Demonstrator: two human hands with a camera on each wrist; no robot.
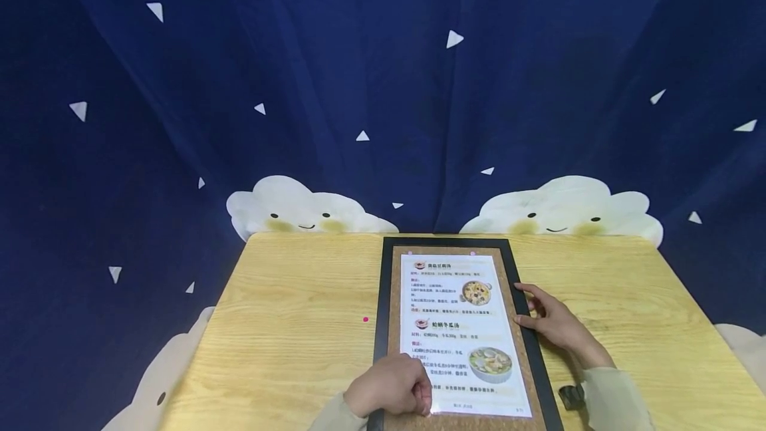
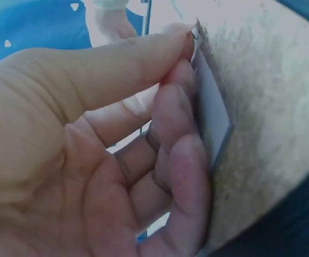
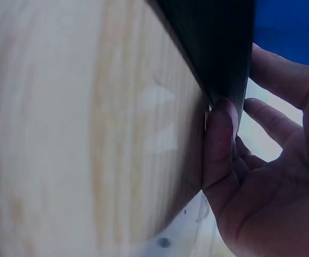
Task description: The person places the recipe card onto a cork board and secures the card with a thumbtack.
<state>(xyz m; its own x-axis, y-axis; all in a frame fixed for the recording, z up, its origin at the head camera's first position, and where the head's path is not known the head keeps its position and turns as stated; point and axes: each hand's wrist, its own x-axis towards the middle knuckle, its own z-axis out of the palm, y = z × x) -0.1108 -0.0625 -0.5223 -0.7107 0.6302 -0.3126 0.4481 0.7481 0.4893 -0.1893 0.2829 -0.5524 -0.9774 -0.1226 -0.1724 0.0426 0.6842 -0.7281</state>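
A black-framed corkboard [image 1: 387, 324] lies on the wooden table, and a printed recipe sheet [image 1: 439, 294] covers most of it. My left hand [image 1: 395, 384] is at the sheet's lower left corner. In the left wrist view, its thumb and forefinger pinch the sheet's edge [image 2: 212, 107], while the other fingers curl against the sheet. A small shiny bit shows at the thumb tip, too unclear to name. My right hand [image 1: 553, 321] holds the board's right side, its thumb and fingers on the black frame [image 3: 213, 43].
Pink pins [image 1: 473, 253] show at the sheet's top edge. A small pink dot [image 1: 366, 319] is on the table left of the board. Something dark [image 1: 571, 396] lies by the right sleeve. A blue curtain [image 1: 359, 85] with clouds hangs behind the table [image 1: 287, 311].
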